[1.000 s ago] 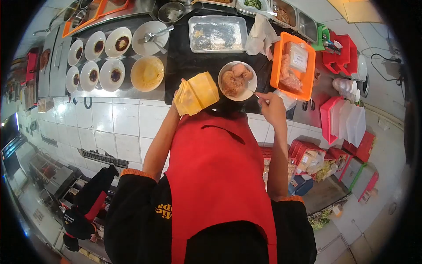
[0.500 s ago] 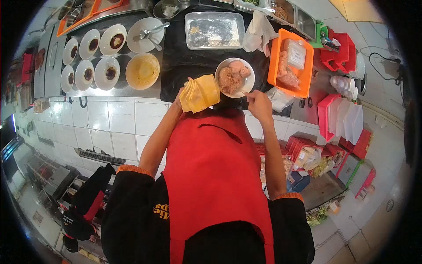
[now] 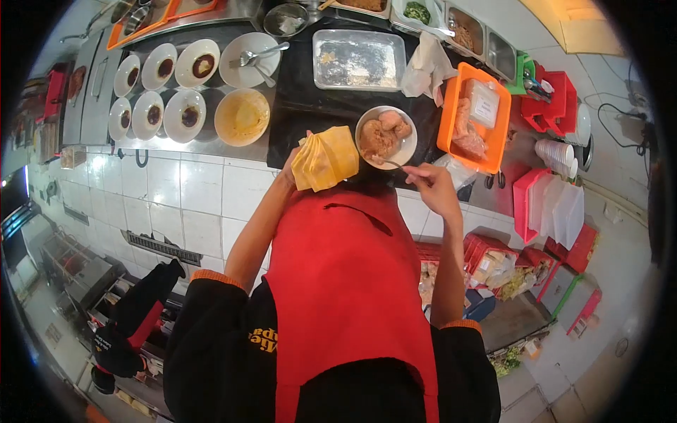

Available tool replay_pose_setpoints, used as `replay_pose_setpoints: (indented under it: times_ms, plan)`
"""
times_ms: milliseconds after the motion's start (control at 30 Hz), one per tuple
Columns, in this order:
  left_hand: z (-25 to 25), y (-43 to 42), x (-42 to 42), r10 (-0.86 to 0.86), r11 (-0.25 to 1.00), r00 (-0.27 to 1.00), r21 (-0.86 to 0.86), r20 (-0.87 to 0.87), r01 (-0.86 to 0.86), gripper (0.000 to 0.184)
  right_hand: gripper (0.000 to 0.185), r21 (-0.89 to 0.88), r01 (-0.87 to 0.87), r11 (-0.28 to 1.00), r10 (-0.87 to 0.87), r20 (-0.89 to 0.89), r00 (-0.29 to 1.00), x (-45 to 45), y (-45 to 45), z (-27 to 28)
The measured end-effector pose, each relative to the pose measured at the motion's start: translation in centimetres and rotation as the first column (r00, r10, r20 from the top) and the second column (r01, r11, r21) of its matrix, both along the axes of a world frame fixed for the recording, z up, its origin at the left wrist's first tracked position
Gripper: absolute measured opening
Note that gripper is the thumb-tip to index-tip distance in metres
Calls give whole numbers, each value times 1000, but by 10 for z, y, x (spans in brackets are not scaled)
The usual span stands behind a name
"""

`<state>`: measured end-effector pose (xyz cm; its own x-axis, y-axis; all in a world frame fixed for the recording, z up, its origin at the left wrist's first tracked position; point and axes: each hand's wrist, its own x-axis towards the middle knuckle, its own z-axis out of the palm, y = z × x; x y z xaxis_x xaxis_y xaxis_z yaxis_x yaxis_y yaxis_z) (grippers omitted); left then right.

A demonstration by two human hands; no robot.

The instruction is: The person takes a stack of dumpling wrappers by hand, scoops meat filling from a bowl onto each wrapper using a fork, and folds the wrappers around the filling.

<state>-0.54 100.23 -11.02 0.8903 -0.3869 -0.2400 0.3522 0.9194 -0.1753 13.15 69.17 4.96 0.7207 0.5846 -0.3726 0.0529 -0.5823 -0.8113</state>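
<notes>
My left hand is closed on a fanned stack of yellow wonton wrappers, which covers most of its fingers. Just right of the stack, a white bowl holds pinkish-brown minced meat. My right hand grips the thin handle of a metal spoon at the bowl's lower rim; the spoon's tip is against the meat and hard to make out. Beyond the bowl lies a clear rectangular tray dusted with white powder, with a small pale piece in it.
White bowls with dark sauce stand in two rows at left, beside a yellow-stained bowl and a bowl with cutlery. At right is an orange bin with bagged meat and a white-lidded box. Another person stands at lower left.
My right hand has moved slightly right and down, and more of the spoon's handle now shows at the bowl's rim. The wrappers stay in my left hand. The whole view has shifted a little.
</notes>
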Motion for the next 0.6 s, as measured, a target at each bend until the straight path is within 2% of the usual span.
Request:
replay_pose_setpoints:
  times_ms: [67,133,167,200,267,300,333,400,433,500,533,600]
  plan:
    - [23,-2,3,13,997,1000,73,-28,-11,66,30,42,10,999,-8,-44,999,-1,14,22]
    - [48,-7,12,-20,995,999,97,-39,24,67,29,217,84,972,-99,62,993,-7,36,37]
    - [75,-11,19,-17,989,1000,149,-16,19,68,26,179,111,978,-123,56,991,-9,50,56]
    - [80,-13,24,-15,988,1000,151,-12,17,68,26,182,108,977,-121,60,991,-10,58,54]
    - [89,-14,32,7,999,997,-51,72,-3,69,24,258,96,961,-144,174,974,-7,70,40]
    - [96,-14,35,31,999,995,-30,97,-28,70,22,348,132,928,-194,149,970,-7,72,29]
    - [102,-15,37,30,999,994,-28,101,-28,70,22,351,131,927,-195,153,969,-6,70,23]
    - [110,-15,40,117,984,990,122,75,-126,70,24,371,132,919,-223,214,951,-1,65,21]
    - [110,-15,39,108,985,991,123,78,-117,70,24,372,139,918,-232,217,948,1,59,23]
    - [110,-13,40,178,936,976,284,126,-207,69,28,384,178,906,-211,45,977,7,49,35]
    - [110,-10,39,166,938,977,284,132,-198,69,28,387,186,903,-222,50,974,9,45,41]
    - [119,-6,37,54,804,993,585,105,-105,70,34,450,158,879,-131,-90,987,14,40,61]
